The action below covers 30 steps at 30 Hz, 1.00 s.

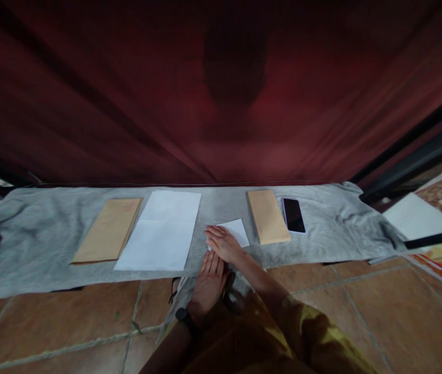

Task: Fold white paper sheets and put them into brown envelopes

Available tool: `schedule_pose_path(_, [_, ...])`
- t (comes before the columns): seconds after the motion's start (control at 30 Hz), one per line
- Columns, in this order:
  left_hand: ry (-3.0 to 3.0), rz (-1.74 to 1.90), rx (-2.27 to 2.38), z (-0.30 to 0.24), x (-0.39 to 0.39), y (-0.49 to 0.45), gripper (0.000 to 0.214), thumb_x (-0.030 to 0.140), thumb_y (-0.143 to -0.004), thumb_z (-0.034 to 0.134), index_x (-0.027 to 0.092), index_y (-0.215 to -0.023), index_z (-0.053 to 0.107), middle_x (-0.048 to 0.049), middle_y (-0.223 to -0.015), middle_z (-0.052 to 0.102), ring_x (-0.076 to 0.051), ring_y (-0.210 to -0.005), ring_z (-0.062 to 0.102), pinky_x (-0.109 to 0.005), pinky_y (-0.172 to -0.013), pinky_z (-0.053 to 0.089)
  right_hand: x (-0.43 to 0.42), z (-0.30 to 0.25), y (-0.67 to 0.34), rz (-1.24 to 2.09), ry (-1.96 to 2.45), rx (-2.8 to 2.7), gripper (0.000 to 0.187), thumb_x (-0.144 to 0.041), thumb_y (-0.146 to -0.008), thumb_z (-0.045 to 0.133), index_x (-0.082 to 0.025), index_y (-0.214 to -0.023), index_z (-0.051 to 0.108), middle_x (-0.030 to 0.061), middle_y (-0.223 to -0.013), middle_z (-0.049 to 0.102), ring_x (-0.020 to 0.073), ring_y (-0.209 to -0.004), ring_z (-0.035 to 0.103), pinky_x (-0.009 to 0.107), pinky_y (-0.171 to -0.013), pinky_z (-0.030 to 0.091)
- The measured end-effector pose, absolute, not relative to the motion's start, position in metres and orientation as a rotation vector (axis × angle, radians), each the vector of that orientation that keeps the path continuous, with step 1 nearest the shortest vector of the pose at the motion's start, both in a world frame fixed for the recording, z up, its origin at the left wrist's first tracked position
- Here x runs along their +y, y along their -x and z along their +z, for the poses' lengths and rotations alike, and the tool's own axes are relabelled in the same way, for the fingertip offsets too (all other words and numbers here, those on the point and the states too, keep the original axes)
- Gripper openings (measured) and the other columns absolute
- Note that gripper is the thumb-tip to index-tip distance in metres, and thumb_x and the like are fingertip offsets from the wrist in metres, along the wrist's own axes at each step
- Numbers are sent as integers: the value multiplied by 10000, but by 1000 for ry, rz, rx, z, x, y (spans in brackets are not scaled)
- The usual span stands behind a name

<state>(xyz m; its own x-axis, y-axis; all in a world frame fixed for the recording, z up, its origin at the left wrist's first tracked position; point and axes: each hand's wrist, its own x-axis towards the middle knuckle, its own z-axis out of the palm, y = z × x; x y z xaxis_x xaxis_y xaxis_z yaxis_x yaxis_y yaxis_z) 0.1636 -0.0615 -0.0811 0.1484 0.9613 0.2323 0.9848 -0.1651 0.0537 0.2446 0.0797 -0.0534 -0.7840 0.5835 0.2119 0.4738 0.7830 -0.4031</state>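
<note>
A small folded sheet of white paper (pixel 238 230) lies on the grey cloth in front of me, partly covered by my hands. My right hand (pixel 224 243) rests flat across its left part, fingers stretched out and pointing left. Just below, my left hand (pixel 208 281) lies with its fingers extended forward, the tips at the near edge of the paper beside my right hand. Neither hand is closed round anything. Left of them is a larger white sheet stack (pixel 160 234) with a crease across it.
A grey cloth (pixel 330 223) covers the narrow bench. Brown envelopes lie on it, one at left (pixel 107 228) and one at right (pixel 268 217), with a phone (pixel 293 214) beside the right one. A dark red curtain (pixel 146 104) hangs behind. Tiled floor (pixel 346 311) lies below.
</note>
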Motion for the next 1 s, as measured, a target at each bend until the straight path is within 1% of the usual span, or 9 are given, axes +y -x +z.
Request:
schedule_pose_path(0.13, [2279, -291, -1911, -85, -62, -161, 460, 259, -984, 437, 57, -1383, 540, -212, -1453, 571, -320, -1398, 499, -500, -1149, 435, 71, -51, -250, 412, 867, -2608, 399, -315, -1056, 469, -141, -1391, 596, 99, -1496, 553, 201, -1407, 475, 397, -1217, 353])
schedule_pose_path(0.23, [2276, -311, -1866, -89, -62, -159, 476, 260, -968, 455, 68, -1394, 544, -207, -1464, 562, -308, -1407, 491, -501, -1174, 403, 53, -52, -267, 364, 903, -2580, 411, -331, -1059, 451, -168, -1415, 574, 88, -1501, 549, 198, -1410, 474, 421, -1224, 350])
schedule_pose_path(0.33, [2253, -338, -1849, -90, -61, -160, 533, 272, -967, 449, 54, -1452, 488, -210, -1522, 498, -294, -1453, 429, -504, -1210, 345, 34, -57, -293, 319, 942, -2579, 442, -350, -1059, 450, -172, -1456, 528, 76, -1531, 516, 203, -1433, 445, 429, -1226, 343])
schedule_pose_path(0.43, [2213, -347, -1856, -86, -61, -161, 578, 323, -990, 435, 85, -1517, 419, -181, -1584, 417, -299, -1499, 348, -520, -1228, 301, 24, -66, -321, 248, 1024, -2557, 486, -364, -1049, 466, -168, -1493, 483, 86, -1559, 476, 224, -1455, 417, 449, -1217, 350])
schedule_pose_path(0.57, [2205, -338, -1882, -81, -62, -160, 586, 374, -1008, 434, 117, -1534, 406, -156, -1601, 392, -296, -1506, 332, -509, -1229, 301, 22, -76, -351, 171, 1096, -2529, 525, -326, -1045, 442, -151, -1539, 413, 96, -1573, 450, 229, -1455, 420, 452, -1214, 346])
schedule_pose_path(0.73, [2210, -320, -1951, -76, -69, -153, 606, 396, -1018, 413, 81, -1535, 390, -170, -1597, 393, -272, -1499, 349, -473, -1233, 309, 19, -80, -368, 108, 1132, -2519, 558, -304, -1045, 426, -139, -1573, 348, 106, -1564, 460, 236, -1451, 426, 460, -1226, 322])
schedule_pose_path(0.83, [2180, -315, -2015, -72, -77, -150, 626, 415, -1022, 406, 62, -1538, 375, -183, -1593, 394, -278, -1500, 344, -476, -1230, 314, 17, -81, -370, 91, 1138, -2515, 556, -298, -1052, 411, -138, -1579, 334, 110, -1561, 462, 233, -1451, 428, 457, -1230, 307])
schedule_pose_path(1.0, [2164, -319, -2047, -59, -74, -165, 624, 423, -1023, 413, 38, -1515, 402, -192, -1606, 366, -296, -1517, 302, -490, -1231, 310, 15, -80, -369, 85, 1163, -2507, 545, -287, -1056, 406, -150, -1578, 338, 114, -1549, 481, 231, -1445, 438, 460, -1233, 293])
